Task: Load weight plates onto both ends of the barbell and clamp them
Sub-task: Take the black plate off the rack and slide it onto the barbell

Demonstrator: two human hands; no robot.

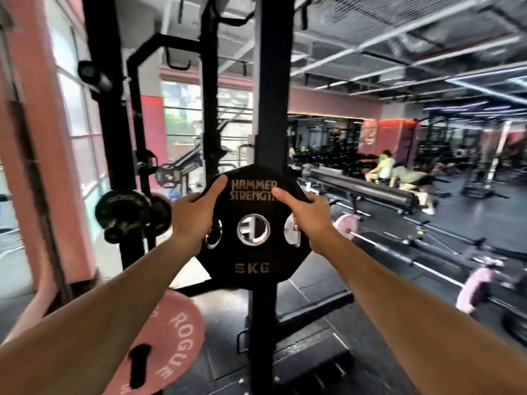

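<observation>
Black plate (252, 223) reads "HAMMER STRENGTH", "5KG"; pink plate (168, 346) "ROGUE".

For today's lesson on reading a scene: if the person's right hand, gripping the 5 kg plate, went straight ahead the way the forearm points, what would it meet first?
Probably the black rack upright. The right hand grips the black 5 kg plate, and the post stands directly behind the plate, so the plate would likely strike it first. Depth is unclear from one view.

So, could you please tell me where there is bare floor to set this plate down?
Both hands, left and right, grip the 5 kg plate. Bare floor lies right of the rack post, short of the barbell. Lower left is crowded by the pink Rogue plate; the far right by pink bumpers.
</observation>
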